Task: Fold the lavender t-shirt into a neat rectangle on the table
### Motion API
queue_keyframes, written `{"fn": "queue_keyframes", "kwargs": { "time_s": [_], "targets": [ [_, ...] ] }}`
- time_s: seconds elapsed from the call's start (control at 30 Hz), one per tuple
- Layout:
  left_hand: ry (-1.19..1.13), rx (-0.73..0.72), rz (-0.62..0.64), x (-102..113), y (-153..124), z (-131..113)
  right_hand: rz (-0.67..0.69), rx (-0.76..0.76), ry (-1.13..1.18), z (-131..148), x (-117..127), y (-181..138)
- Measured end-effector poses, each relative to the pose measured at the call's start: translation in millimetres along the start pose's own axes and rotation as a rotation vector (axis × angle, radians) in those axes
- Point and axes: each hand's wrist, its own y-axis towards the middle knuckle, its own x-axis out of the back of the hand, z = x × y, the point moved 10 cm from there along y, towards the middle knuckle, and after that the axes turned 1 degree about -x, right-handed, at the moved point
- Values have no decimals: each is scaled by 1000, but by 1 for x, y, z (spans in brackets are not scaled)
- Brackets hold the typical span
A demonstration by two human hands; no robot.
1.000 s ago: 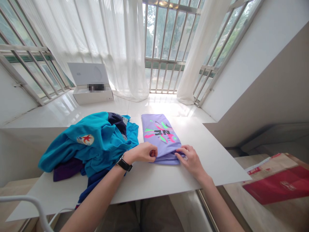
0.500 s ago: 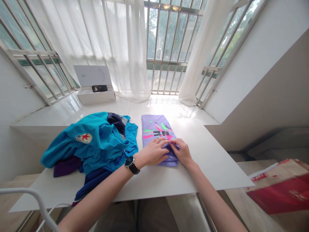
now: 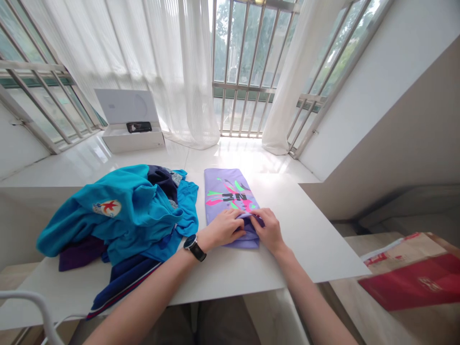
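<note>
A folded lavender T-shirt (image 3: 224, 184) with black letters and pink and green splashes lies flat on the white table (image 3: 287, 211). My left hand (image 3: 227, 228), below a black wristwatch (image 3: 194, 247), bends its fingers over the near part of the shirt and grips a fold there. Close beside it, my right hand (image 3: 269, 230) pinches the same fold between thumb and fingers. A darker inner layer of cloth shows between the two hands. Part of the print's lower end is covered by my fingers.
Left of the shirt lies a heap of clothes, with a turquoise garment (image 3: 132, 201) on top and a navy striped one (image 3: 124, 278) below. A white box (image 3: 132, 139) holding a phone (image 3: 139, 127) sits on the sill. At right is a red paper bag (image 3: 417, 282).
My fingers have closed more tightly on the shirt's near fold, which now stands slightly raised. The whole view has shifted, so things appear further left.
</note>
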Motion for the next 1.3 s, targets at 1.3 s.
{"fn": "queue_keyframes", "kwargs": {
  "time_s": [1.3],
  "targets": [
    [38,-59,85,2,-25,-11,241,106,-233,3,14,-46]
  ]
}}
